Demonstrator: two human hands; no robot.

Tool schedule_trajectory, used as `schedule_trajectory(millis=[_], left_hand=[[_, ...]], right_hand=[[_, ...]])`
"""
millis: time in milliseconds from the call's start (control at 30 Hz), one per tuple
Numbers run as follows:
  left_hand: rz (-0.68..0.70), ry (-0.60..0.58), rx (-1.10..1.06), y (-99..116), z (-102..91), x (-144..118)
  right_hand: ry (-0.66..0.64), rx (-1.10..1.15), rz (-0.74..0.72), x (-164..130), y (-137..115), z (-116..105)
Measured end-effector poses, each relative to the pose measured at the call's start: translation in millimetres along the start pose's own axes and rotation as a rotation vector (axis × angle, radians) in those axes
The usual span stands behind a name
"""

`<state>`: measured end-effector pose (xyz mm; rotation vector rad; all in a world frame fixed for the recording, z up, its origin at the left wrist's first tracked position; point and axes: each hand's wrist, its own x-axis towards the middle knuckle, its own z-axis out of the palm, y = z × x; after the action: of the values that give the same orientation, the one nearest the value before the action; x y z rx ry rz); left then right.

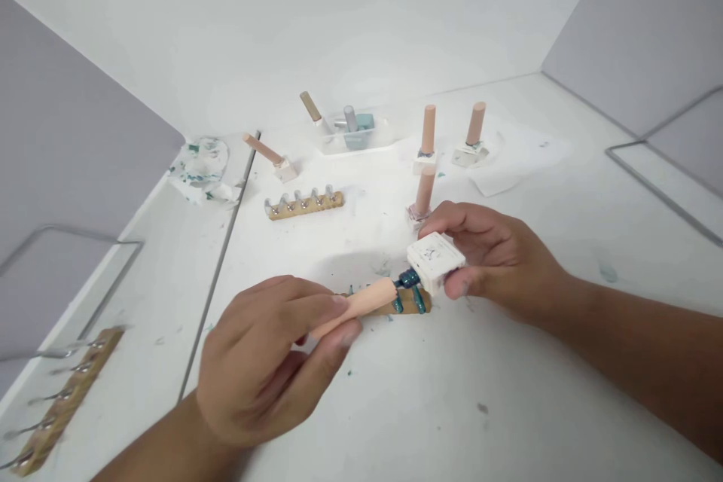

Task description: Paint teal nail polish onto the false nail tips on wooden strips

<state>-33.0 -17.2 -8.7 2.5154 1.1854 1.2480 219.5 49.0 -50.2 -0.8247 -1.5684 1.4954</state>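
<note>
My left hand (pixel 282 354) pinches the long peach cap (pixel 370 299) of a nail polish bottle between thumb and fingers. My right hand (pixel 491 252) grips the square white bottle (pixel 434 260), which is tipped on its side toward the cap. Dark teal polish coats the bottle's neck (pixel 407 279), between cap and bottle; whether the cap is fully off the neck I cannot tell. Below them lies a wooden strip (pixel 426 301) bearing nail tips with teal polish (pixel 419 300), partly hidden by the cap and my left hand.
Several peach-capped bottles stand farther back, one bottle (pixel 425 192) close to my right hand. A wooden strip with clear nail tips (pixel 305 205) lies mid-table; another strip (pixel 73 399) is at left. Behind are a clear tray (pixel 361 143) with bottles and stained tissue (pixel 206 169).
</note>
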Motion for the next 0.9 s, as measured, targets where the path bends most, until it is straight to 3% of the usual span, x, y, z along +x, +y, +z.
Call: schedule_trajectory(millis=[167,333,700,900], left_hand=[[0.020,-0.119,-0.034,-2.0,-6.2,2.0],[-0.016,-0.152,0.014,1.6,-4.1,1.9],[0.044,-0.237,-0.012,0.5,-8.4,5.5],[0.007,-0.183,0.020,-0.1,-5.2,4.1]], right_hand=[[0.038,0.086,0.056,1.3,0.3,-2.6],[0.042,0.077,0.083,1.0,-1.0,-2.1],[0.047,0.006,0.054,-0.4,-0.7,-2.4],[0.051,-0.001,0.033,0.6,-1.7,-1.7]])
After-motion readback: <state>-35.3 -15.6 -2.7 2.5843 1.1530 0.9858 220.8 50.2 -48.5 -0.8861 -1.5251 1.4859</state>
